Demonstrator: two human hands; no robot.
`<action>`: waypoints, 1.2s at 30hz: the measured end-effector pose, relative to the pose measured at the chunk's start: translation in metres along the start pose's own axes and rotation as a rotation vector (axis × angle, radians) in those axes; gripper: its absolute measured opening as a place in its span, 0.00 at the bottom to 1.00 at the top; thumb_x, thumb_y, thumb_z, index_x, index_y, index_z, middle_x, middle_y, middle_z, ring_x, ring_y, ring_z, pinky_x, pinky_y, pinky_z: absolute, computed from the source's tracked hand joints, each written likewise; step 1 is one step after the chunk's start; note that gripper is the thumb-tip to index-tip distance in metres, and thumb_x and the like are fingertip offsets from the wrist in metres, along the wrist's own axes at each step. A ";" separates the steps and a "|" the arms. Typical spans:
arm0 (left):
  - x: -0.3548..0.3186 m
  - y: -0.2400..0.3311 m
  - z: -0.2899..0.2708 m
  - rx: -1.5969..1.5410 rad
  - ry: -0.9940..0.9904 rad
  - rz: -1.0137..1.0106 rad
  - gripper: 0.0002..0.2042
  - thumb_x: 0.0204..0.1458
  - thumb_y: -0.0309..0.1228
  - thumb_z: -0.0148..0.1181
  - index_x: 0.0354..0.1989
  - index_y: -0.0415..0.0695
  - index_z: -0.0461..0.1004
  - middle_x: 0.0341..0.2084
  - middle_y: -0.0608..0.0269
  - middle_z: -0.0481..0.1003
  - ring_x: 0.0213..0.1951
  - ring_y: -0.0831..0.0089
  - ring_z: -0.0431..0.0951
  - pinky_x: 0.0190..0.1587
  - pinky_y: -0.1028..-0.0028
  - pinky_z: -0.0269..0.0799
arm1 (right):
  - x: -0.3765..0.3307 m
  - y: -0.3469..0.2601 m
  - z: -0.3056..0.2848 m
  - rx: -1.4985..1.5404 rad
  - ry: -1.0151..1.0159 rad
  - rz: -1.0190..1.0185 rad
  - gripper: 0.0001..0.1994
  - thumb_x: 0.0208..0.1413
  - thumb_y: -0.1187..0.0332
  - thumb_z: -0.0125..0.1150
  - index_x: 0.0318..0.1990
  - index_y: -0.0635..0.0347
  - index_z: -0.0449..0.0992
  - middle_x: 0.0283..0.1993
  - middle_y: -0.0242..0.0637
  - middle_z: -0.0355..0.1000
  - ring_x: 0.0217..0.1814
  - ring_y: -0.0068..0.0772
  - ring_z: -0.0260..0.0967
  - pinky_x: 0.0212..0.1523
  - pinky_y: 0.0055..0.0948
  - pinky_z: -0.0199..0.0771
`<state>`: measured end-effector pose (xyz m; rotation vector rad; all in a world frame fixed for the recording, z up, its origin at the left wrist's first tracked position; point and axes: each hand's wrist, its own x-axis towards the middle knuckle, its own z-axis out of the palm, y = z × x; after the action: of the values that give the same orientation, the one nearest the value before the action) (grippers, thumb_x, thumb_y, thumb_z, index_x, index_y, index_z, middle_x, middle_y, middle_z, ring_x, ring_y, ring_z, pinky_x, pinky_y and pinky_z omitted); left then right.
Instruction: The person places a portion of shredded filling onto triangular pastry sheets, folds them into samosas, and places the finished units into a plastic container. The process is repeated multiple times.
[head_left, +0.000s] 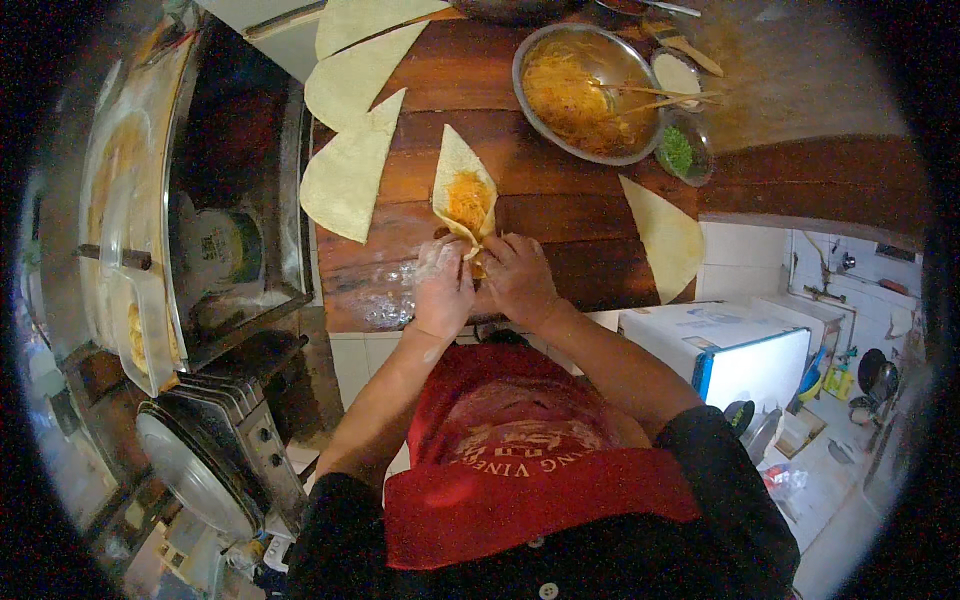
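Observation:
A pale dough wrapper (457,165) lies on the wooden counter (540,190) in front of me, with shredded orange filling (467,198) on it. My left hand (442,285) and my right hand (518,275) both pinch the wrapper's near corner, folding it over the filling. Flour dusts my left hand. The wrapper's near tip is hidden between my fingers.
Flat wrapper pieces lie at the left (348,175) and right (665,235). A metal bowl of orange filling (585,90) with wooden utensils stands far right, beside a small bowl of chopped greens (680,150). A metal cabinet (200,190) is at my left, a white appliance (720,350) lower right.

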<state>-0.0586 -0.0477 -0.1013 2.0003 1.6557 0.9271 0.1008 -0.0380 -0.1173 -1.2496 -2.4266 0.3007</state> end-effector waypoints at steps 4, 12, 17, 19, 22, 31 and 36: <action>0.006 0.007 0.007 0.189 -0.222 0.043 0.17 0.40 0.21 0.57 0.42 0.35 0.72 0.44 0.46 0.72 0.46 0.49 0.69 0.50 0.59 0.68 | 0.000 0.003 -0.011 0.027 -0.051 -0.025 0.13 0.44 0.71 0.58 0.40 0.62 0.76 0.50 0.42 0.68 0.52 0.46 0.64 0.50 0.45 0.66; -0.002 0.006 0.001 0.225 -0.297 0.095 0.19 0.39 0.22 0.59 0.44 0.33 0.74 0.50 0.46 0.70 0.52 0.48 0.68 0.55 0.60 0.67 | 0.004 0.031 -0.006 0.306 -0.026 -0.130 0.15 0.46 0.70 0.64 0.42 0.65 0.74 0.43 0.41 0.67 0.47 0.46 0.66 0.49 0.39 0.70; -0.005 0.000 -0.016 0.066 -0.346 0.036 0.24 0.40 0.23 0.60 0.51 0.33 0.70 0.51 0.44 0.69 0.54 0.48 0.67 0.57 0.59 0.65 | 0.012 0.044 -0.003 0.269 -0.202 -0.238 0.18 0.47 0.68 0.64 0.46 0.65 0.73 0.44 0.42 0.67 0.46 0.45 0.65 0.49 0.38 0.70; -0.003 -0.007 -0.023 0.066 -0.412 0.079 0.26 0.41 0.24 0.61 0.53 0.33 0.68 0.52 0.45 0.68 0.55 0.49 0.67 0.58 0.59 0.65 | 0.014 0.044 -0.009 0.283 -0.206 -0.262 0.18 0.47 0.68 0.64 0.46 0.65 0.72 0.44 0.43 0.67 0.47 0.45 0.65 0.49 0.39 0.69; 0.001 -0.020 -0.026 0.265 -0.485 0.308 0.26 0.42 0.26 0.59 0.54 0.34 0.67 0.53 0.46 0.67 0.55 0.50 0.67 0.56 0.61 0.67 | 0.024 0.030 -0.023 0.429 -0.396 -0.015 0.22 0.45 0.66 0.66 0.48 0.65 0.71 0.47 0.44 0.66 0.49 0.47 0.65 0.51 0.39 0.69; 0.025 -0.041 -0.017 0.206 -0.502 0.319 0.15 0.45 0.26 0.56 0.43 0.36 0.74 0.40 0.49 0.73 0.45 0.52 0.72 0.49 0.61 0.71 | 0.018 0.054 -0.017 0.358 -0.304 -0.237 0.32 0.40 0.62 0.71 0.53 0.63 0.67 0.53 0.47 0.64 0.55 0.51 0.64 0.56 0.42 0.67; 0.037 -0.060 -0.015 -0.030 -0.431 0.261 0.12 0.50 0.31 0.61 0.39 0.36 0.72 0.33 0.46 0.74 0.38 0.47 0.74 0.41 0.55 0.71 | 0.022 0.052 -0.001 0.320 -0.196 -0.261 0.26 0.42 0.67 0.68 0.51 0.62 0.68 0.53 0.47 0.64 0.53 0.53 0.65 0.53 0.43 0.69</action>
<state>-0.1090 -0.0003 -0.1213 2.2356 1.1617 0.5397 0.1280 0.0098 -0.1298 -0.7890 -2.5370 0.7292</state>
